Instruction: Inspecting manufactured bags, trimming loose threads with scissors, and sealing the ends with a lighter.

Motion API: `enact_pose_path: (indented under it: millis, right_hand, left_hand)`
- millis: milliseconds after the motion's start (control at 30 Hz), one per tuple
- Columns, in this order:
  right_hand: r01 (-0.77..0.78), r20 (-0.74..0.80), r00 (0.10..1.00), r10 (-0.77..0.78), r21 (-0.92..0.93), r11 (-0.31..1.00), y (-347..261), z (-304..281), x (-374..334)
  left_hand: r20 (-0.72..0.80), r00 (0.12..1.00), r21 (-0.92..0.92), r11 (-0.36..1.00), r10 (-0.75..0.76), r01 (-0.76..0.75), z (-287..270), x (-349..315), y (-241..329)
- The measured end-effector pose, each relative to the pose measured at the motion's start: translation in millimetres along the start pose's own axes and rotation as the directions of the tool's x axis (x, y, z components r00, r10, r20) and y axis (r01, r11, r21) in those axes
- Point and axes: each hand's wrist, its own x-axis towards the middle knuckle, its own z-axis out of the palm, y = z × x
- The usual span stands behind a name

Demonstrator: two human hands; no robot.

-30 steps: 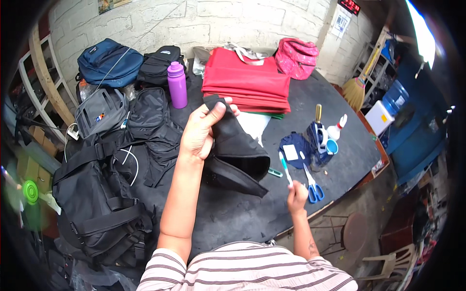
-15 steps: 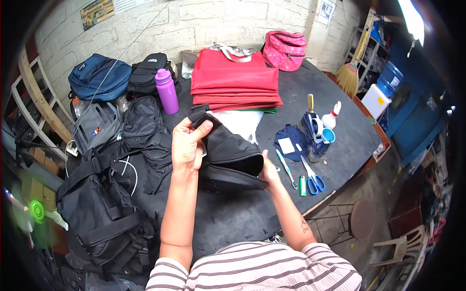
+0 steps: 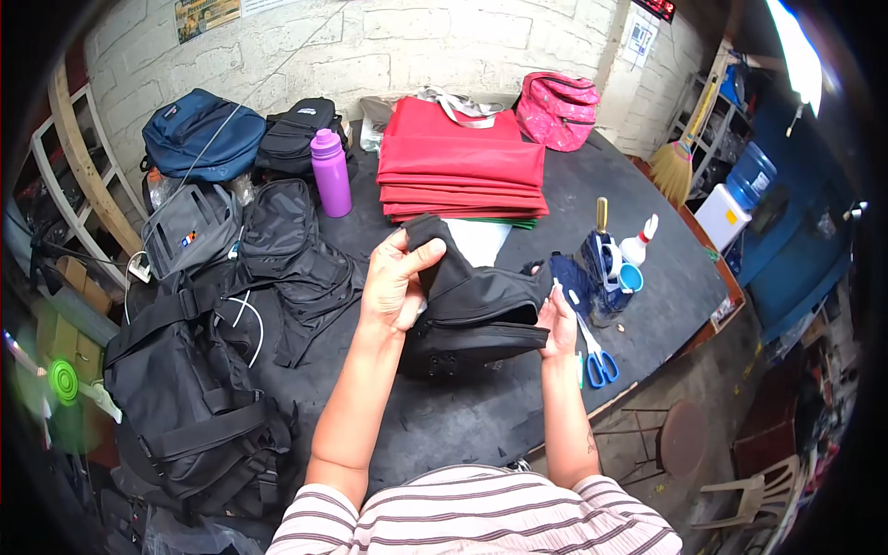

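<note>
A small black zippered bag hangs above the table between my two hands, its zipped mouth partly open towards me. My left hand is closed on its upper left, thumb pressing a wide black strap or flap against the fingers. On the other side my right hand grips the bag's right edge, thumb up; some of its fingers are hidden. Just right of that hand lie blue-handled scissors and, partly covered, a dark blue cloth piece. A white sheet shows behind the bag.
Folded red fabric is stacked at the back, beside a pink backpack and a purple bottle. Several dark bags, including a large black one, fill the left. A blue container and a white bottle stand right.
Both hands have carried the black bag a little to the right, and its mouth looks narrower. My right hand and the bag now cover the toothbrush and most of the green lighter.
</note>
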Motion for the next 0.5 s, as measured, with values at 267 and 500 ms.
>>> enact_pose_path:
  millis: [267, 500]
  right_hand:
    - [-0.025, 0.320, 0.947, 0.008, 0.048, 0.999, -12, -23, 21]
    - [0.009, 0.148, 0.989, 0.000, -0.060, 0.998, -12, 3, 6]
  left_hand:
    - [-0.035, 0.998, -0.152, 0.987, 0.053, -0.058, -21, 2, 5]
    - [0.011, 0.999, 0.050, 0.998, 0.041, -0.041, -16, -7, 19]
